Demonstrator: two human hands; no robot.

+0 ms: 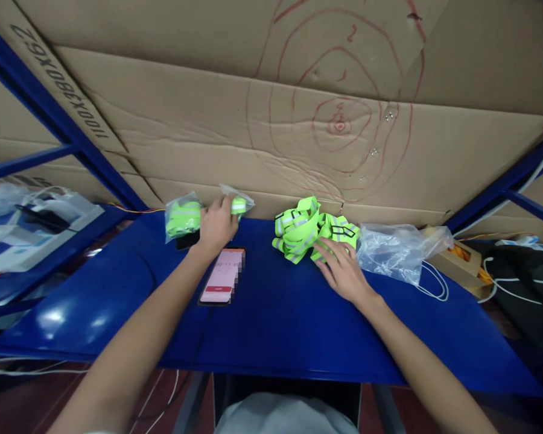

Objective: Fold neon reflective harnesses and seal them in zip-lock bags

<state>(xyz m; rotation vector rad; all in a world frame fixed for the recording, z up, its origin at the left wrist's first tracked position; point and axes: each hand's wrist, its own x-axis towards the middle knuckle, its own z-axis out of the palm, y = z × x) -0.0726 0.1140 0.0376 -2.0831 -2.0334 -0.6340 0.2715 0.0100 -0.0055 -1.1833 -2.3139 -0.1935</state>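
At the back of the blue desk, my left hand (219, 222) is closed, its curled fingers on a small clear bag with a folded neon-yellow reflective strap (238, 205) inside. Left of that hand lies another bagged bundle of reflective strap (183, 218), partly over a black object. My right hand (341, 268) is open, fingers spread, its tips touching a loose heap of reflective straps (298, 229) with silver stripes and black buckles. Below my left hand a phone (222, 276) lies face up with its screen lit. Part of the left fingers is hidden behind the hand.
Crumpled clear plastic bags (391, 250) lie right of the straps, near a white cord (438, 286) and a cardboard box (464, 259). A cardboard wall (185, 120) with red drawn rings stands behind the blue desk (280, 325). White power strips (49, 223) are at left.
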